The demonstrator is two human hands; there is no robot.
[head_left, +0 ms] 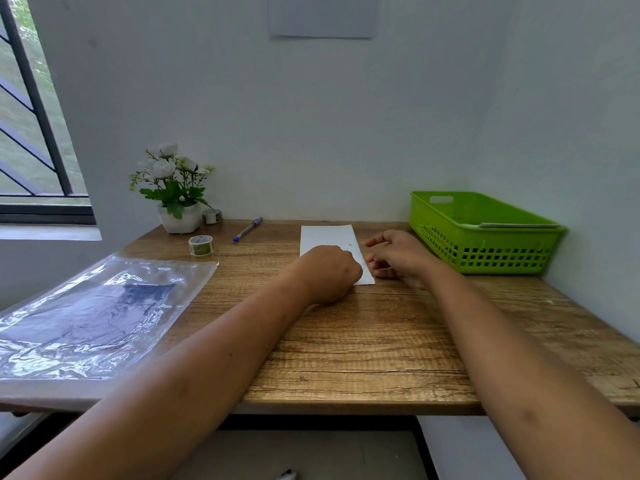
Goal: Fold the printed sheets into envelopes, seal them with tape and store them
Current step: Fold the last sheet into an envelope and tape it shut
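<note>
A white sheet, folded into a narrow strip, lies on the wooden desk near its far edge. My left hand rests as a fist on the strip's near end and hides it. My right hand hovers just right of the strip's edge, fingers loosely curled and apart, nothing visibly in them. A roll of patterned tape stands to the left, a second roll beside the plant pot. A green plastic basket at the far right holds white paper.
A crinkled clear plastic sleeve with dark contents covers the desk's left side. A blue pen lies at the back. A potted white-flower plant stands at the back left. Walls close the back and right.
</note>
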